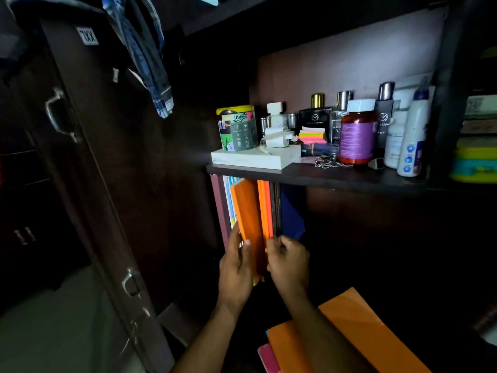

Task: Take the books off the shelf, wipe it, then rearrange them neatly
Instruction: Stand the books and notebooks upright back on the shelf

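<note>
An orange book (248,216) stands tilted at the left end of the dark lower shelf compartment (376,224). My left hand (236,267) grips its lower left side, and my right hand (288,261) holds its lower right edge with curled fingers. Behind it stand more upright books: pale blue ones (229,200) on the left, thin orange ones (265,205) and a dark blue one (291,211) on the right. The compartment to the right of them is dark. A pile of orange books (357,327) with a pink one (267,358) lies below my forearms.
The upper shelf board (309,176) carries a white box (255,157), a printed tin (236,127), sticky notes (312,135), perfume bottles, a brown jar (356,133) and white bottles. An open dark cupboard door (107,184) with metal handles stands left. Clothes (145,49) hang over it.
</note>
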